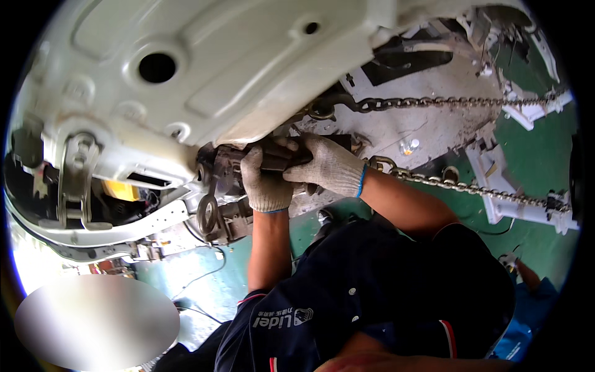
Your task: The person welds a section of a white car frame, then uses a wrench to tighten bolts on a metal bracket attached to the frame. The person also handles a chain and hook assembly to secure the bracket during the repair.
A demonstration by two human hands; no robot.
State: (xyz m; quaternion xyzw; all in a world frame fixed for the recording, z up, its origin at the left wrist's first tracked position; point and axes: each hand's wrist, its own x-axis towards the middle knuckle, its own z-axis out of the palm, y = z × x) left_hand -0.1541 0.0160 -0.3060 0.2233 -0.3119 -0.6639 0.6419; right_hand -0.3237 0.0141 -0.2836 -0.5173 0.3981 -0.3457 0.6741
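Observation:
Both my hands wear off-white knitted work gloves and meet at a dark, worn metal clamp under the edge of a pale car body panel. My left hand grips its near side, thumb up. From the right, my right hand wraps over the other end, with its fingers partly hidden. A metal ring hangs left of my left hand. Above my right hand, a hook joins a heavy chain running right. Another chain stretches right from beside my right wrist.
White metal frame pieces stand at the right, where the chains lead. A metal bracket and a yellow part are at the left. A cable lies on the green floor. A person in blue is at lower right.

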